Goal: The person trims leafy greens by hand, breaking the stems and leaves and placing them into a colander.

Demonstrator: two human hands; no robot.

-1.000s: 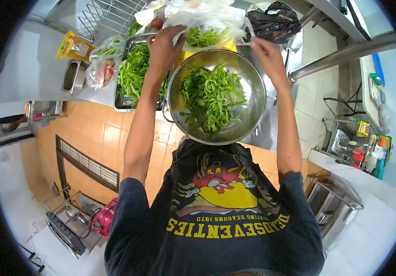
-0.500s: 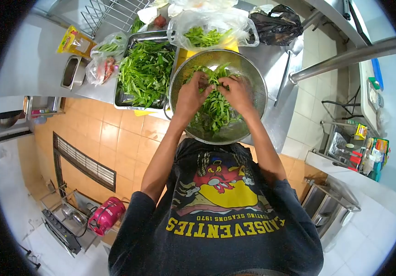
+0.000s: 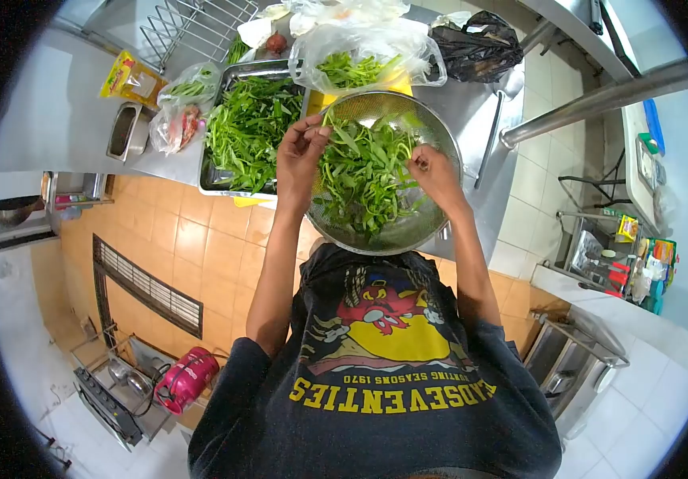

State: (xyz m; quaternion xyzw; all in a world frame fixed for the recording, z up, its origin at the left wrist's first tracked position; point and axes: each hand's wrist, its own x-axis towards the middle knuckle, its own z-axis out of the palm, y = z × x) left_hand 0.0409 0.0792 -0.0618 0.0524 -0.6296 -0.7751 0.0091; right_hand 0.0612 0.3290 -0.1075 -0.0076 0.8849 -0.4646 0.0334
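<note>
A round metal colander (image 3: 440, 203) holds a loose heap of leafy greens (image 3: 368, 164). At its left rim, my left hand (image 3: 304, 152) pinches a thin green stem between thumb and fingers. Over the right part of the heap, my right hand (image 3: 436, 172) has its fingertips closed on a green stem too. Left of the colander stands a metal tray (image 3: 202, 172) full of cut greens (image 3: 252, 132). A clear plastic bag (image 3: 416, 60) with more greens lies behind the colander.
A black plastic bag (image 3: 479, 44) lies at the back right, near a ladle (image 3: 487, 140). To the left are a yellow packet (image 3: 130, 80), a small metal container (image 3: 126, 130) and a plastic bag (image 3: 176, 128). Behind stands a wire rack (image 3: 192, 32).
My hands have moved apart, the left one to the colander's left rim and the right one slightly right. The greens between them are more spread out.
</note>
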